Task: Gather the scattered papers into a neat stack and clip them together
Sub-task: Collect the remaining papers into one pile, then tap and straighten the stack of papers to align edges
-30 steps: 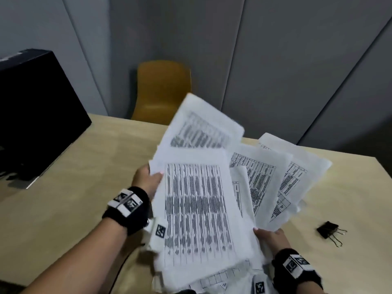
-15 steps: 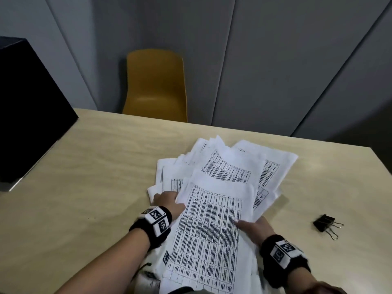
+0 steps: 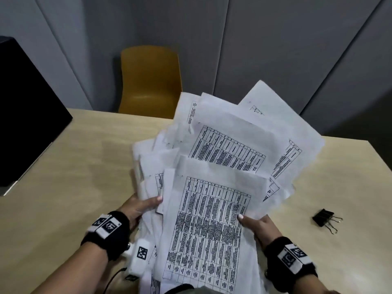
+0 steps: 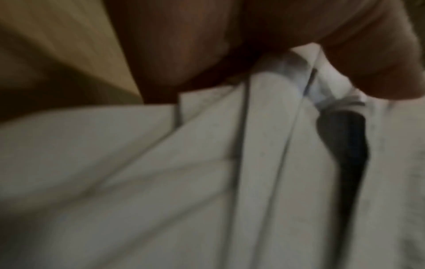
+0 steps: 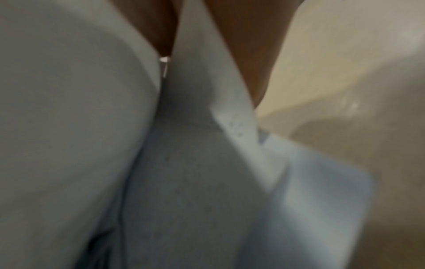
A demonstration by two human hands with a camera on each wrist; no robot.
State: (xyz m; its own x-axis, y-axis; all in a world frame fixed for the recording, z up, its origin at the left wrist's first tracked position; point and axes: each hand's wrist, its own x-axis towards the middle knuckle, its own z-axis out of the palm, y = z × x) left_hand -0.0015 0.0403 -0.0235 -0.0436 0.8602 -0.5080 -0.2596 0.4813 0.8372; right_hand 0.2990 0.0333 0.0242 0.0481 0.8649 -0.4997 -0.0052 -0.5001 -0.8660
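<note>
A loose fan of white printed papers [image 3: 212, 219] is held up over the wooden table [image 3: 74, 166], its sheets splayed toward the far right. My left hand [image 3: 140, 206] grips the fan's left edge, thumb on top. My right hand [image 3: 257, 224] grips the right edge of the front sheet, thumb on the printed table. Both wrist views are blurred close-ups: the papers [image 4: 207, 182] under my left fingers [image 4: 184, 54], and the papers [image 5: 195, 163] pinched by my right fingers [image 5: 248, 54]. A black binder clip [image 3: 323, 217] lies on the table to the right of my right hand.
A mustard-yellow chair [image 3: 150, 81] stands behind the table's far edge. A black box-like object [image 3: 27, 113] sits at the left side. Grey wall panels close off the back. A small white tagged device [image 3: 140, 259] hangs by my left wrist.
Half a second ago the papers lay pressed down on the table under both hands. Now both hands have lifted them up off the table in a splayed fan. The clip has not moved.
</note>
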